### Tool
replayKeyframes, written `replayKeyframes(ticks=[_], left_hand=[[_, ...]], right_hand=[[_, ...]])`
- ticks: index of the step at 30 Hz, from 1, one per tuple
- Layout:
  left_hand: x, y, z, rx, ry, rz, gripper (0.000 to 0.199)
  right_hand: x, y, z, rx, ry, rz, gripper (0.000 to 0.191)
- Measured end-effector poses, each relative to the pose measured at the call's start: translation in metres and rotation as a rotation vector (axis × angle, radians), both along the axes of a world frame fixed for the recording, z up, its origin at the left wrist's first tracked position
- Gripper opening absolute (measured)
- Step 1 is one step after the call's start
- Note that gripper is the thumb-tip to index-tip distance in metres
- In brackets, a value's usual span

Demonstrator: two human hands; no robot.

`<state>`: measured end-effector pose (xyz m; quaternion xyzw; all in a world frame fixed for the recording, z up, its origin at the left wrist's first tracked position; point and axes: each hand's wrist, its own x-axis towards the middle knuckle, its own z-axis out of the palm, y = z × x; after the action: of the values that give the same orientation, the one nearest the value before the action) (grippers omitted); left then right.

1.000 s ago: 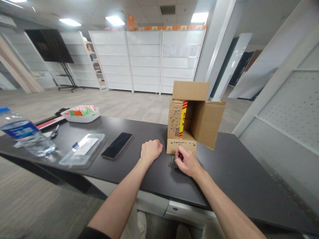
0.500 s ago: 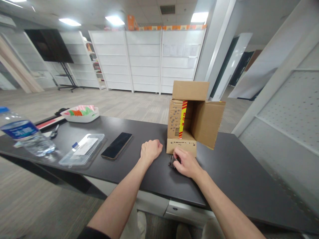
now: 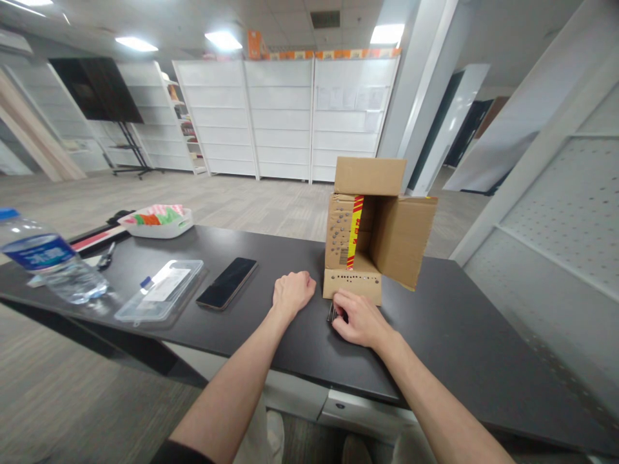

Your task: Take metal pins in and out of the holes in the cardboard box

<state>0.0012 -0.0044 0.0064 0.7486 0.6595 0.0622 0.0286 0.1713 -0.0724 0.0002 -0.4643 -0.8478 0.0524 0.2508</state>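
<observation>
My left hand (image 3: 293, 290) rests on the dark desk as a loose fist, with no object showing in it. To its right, my right hand (image 3: 360, 317) is closed, thumb and fingers curled together at the front of an upright cardboard box (image 3: 352, 278). Beneath those fingertips lies a small dark striped row of thin metal-looking pieces (image 3: 331, 313), mostly covered by the hand. Whatever the fingers pinch is hidden. The box stands with its flaps spread. Its front flap carries a line of small dark holes, and grey round dots cover its left panel.
Left of my hands lie a black phone (image 3: 227, 283) and a clear plastic case (image 3: 162, 290). Farther left are a water bottle (image 3: 53, 264) and a white basket (image 3: 157, 225) with colourful packets. The box's right flap (image 3: 406, 241) sticks out sideways over the desk (image 3: 464, 335).
My right hand has shifted slightly, its fingertips moving a little lower and left and covering more of the dark row. The left hand has stayed in place.
</observation>
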Motion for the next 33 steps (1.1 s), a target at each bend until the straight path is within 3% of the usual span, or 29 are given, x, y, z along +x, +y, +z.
replayKeyframes(ticks=[22,33], left_hand=[[-0.001,0.001,-0.002,0.027,0.007,-0.011,0.038],[-0.002,0.003,-0.007,0.025,0.005,-0.009,0.038]], right_hand=[[0.0,0.001,-0.003,-0.053,0.114,0.016,0.011],[0.008,0.012,-0.014,-0.021,0.265,-0.073,0.018]])
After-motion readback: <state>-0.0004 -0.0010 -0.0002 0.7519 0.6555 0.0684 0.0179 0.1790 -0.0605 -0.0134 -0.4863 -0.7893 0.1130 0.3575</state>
